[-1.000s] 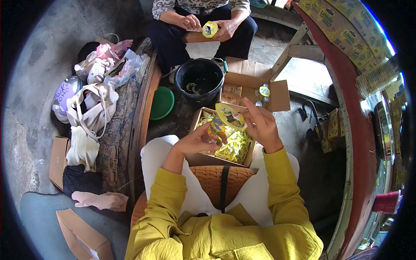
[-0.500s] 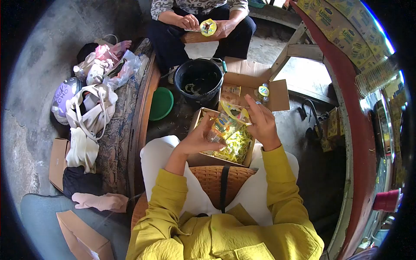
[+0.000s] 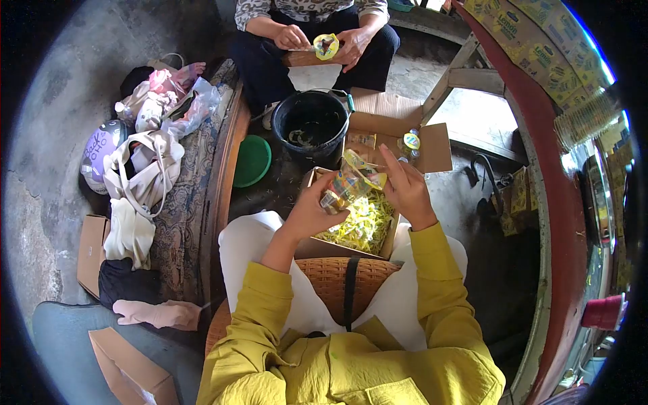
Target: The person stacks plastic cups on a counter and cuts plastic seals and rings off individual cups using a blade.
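Note:
My left hand (image 3: 312, 210) is wrapped round a clear plastic cup (image 3: 345, 187) with a coloured printed wall, held tilted above an open cardboard box (image 3: 389, 246). A yellow rim strip (image 3: 373, 179) runs along the cup's mouth toward my right hand (image 3: 410, 199). That hand holds the strip low between its fingers, with the index finger stretched upward; its thumb is partly hidden. Beneath both hands, a heap of curled yellow strips (image 3: 361, 229) fills the box.
A black bucket (image 3: 310, 128) stands beyond the box, beside a green basin (image 3: 252, 162). Another open carton (image 3: 432, 145) holds plastic cups. Opposite, a person's hands hold a yellow-rimmed cup (image 3: 326, 46). Bags and cloth (image 3: 145, 162) lie on the left bench.
The cup has turned slightly in my left hand, and the yellow strip now sits closer to its mouth. My right hand has shifted slightly left. The other person's cup has tilted.

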Demonstrator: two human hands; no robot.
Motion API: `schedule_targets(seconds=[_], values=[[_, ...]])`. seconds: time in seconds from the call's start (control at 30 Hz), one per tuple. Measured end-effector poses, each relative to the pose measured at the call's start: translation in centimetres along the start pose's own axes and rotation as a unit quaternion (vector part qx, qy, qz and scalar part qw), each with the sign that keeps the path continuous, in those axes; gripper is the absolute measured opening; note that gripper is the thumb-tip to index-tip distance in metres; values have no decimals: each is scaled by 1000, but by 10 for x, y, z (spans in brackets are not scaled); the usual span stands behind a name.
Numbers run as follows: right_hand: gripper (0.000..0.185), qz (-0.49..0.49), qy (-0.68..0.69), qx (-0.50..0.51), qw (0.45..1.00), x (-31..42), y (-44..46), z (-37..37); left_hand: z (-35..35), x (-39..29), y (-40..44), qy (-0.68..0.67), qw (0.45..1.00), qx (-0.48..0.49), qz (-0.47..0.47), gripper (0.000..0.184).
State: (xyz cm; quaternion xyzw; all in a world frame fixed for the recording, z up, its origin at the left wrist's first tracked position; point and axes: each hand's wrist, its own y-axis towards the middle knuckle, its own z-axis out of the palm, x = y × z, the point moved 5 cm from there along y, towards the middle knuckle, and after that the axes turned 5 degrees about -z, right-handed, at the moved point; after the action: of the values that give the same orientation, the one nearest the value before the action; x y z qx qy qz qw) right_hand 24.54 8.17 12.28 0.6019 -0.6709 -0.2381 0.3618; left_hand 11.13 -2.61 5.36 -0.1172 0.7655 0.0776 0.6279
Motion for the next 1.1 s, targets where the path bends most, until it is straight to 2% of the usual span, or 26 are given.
schedule_targets(seconds=[0.1, 0.3, 0.43, 0.6, 0.8, 0.9, 1.0, 1.1], values=[[69, 26, 17, 20, 999, 0, -2, 1, 2, 5, -5, -7, 999, -26, 33, 76], [69, 20, 21, 21, 999, 3, 0, -2, 11, 8, -11, -174, 974, 118, -81, 73], [67, -2, 15, 15, 1000, 5, -1, -2, 12, 4, -15, -253, 941, 190, -118, 67], [67, -15, 8, 14, 1000, 7, -4, 2, 16, 7, -20, -318, 895, 279, -144, 64], [66, -14, 21, 0, 1000, 8, -3, 0, 26, 10, -23, -473, 789, 339, -198, 70], [66, 5, 9, 9, 1000, 4, -3, -3, 28, 4, -19, -375, 872, 270, -161, 73], [66, 26, 29, -1, 999, -2, -2, -3, 23, 8, -14, -299, 922, 182, -166, 75], [64, 3, -5, -13, 1000, -2, 0, -4, 18, 9, -1, -214, 963, 156, -43, 73]])
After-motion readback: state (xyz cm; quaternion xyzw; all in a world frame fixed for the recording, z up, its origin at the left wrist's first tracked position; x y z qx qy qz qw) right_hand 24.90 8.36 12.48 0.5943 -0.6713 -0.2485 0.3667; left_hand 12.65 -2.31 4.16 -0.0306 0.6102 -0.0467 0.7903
